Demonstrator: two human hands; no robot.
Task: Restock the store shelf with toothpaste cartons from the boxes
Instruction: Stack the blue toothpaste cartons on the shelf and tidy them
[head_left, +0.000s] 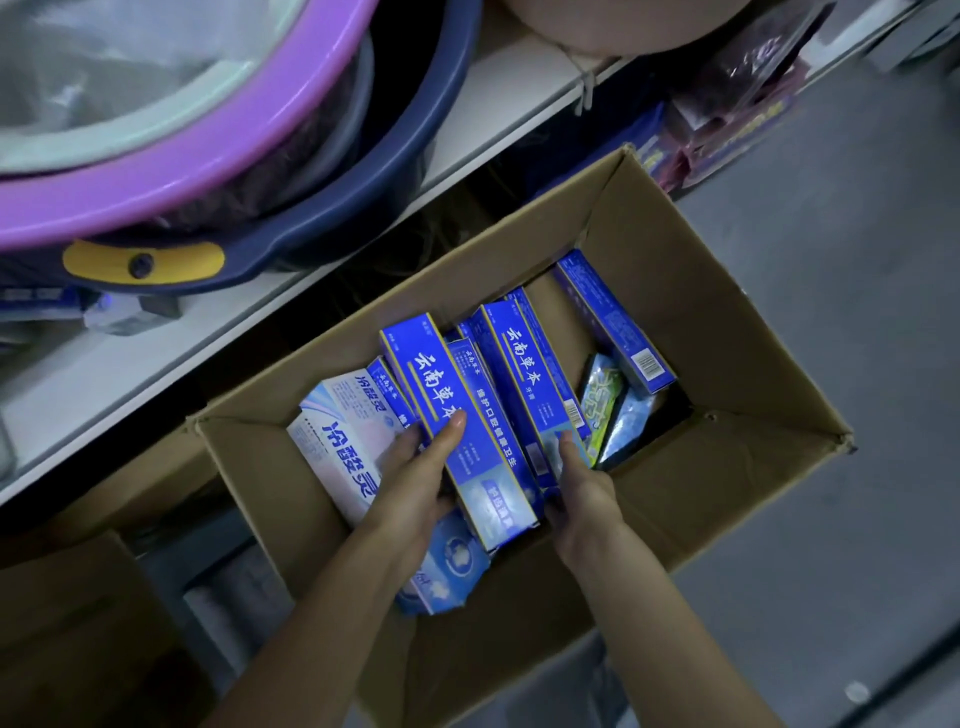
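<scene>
Near the box (675, 499) wall, left hand (415, 478) and right hand (584, 491) grip blue cartons (441, 384).

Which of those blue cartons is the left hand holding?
The frontmost dark blue carton, large white lettering up, gripped by the left hand; the right hand touches another.

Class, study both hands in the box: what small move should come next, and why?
Probably lift both hands up out of the cardboard box: the left hand grips the front blue carton, thumb on its face, and the right hand grips the near end of the second blue carton.
</scene>
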